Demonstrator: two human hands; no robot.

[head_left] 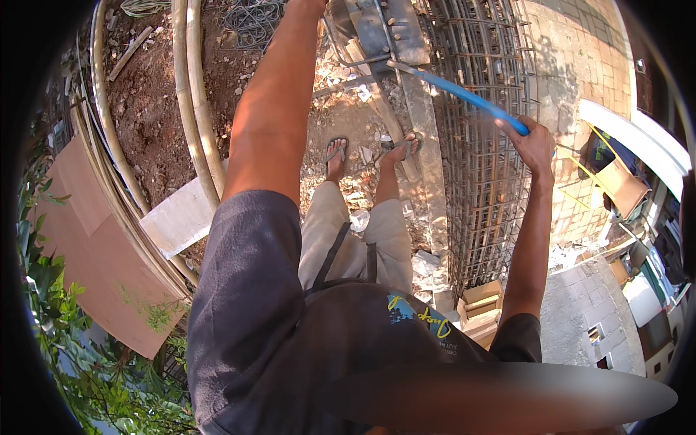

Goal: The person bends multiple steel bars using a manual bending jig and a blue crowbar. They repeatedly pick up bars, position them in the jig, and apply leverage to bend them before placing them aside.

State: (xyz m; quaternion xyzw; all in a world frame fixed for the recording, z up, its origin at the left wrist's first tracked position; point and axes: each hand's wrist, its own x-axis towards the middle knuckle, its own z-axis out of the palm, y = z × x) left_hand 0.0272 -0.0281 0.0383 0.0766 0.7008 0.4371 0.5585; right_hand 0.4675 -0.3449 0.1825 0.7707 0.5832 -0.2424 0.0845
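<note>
My right hand (535,143) is closed around the end of a long blue handle (464,94). The handle slants up and left to a grey metal tool (384,36) that rests on a concrete ledge. Beside the handle stands a rebar cage (482,167), just left of my right hand. My left arm (272,109) stretches straight ahead toward the metal tool, and its hand is cut off at the top edge of the picture. My feet in sandals (335,154) stand on rubble below the tool.
Long bamboo poles (192,94) lie on red earth at the left, with plywood sheets (87,239) and a white slab (177,217) beside them. Wood offcuts (482,304) lie by the cage foot. At the right are a paved floor (580,58) and block wall (587,319).
</note>
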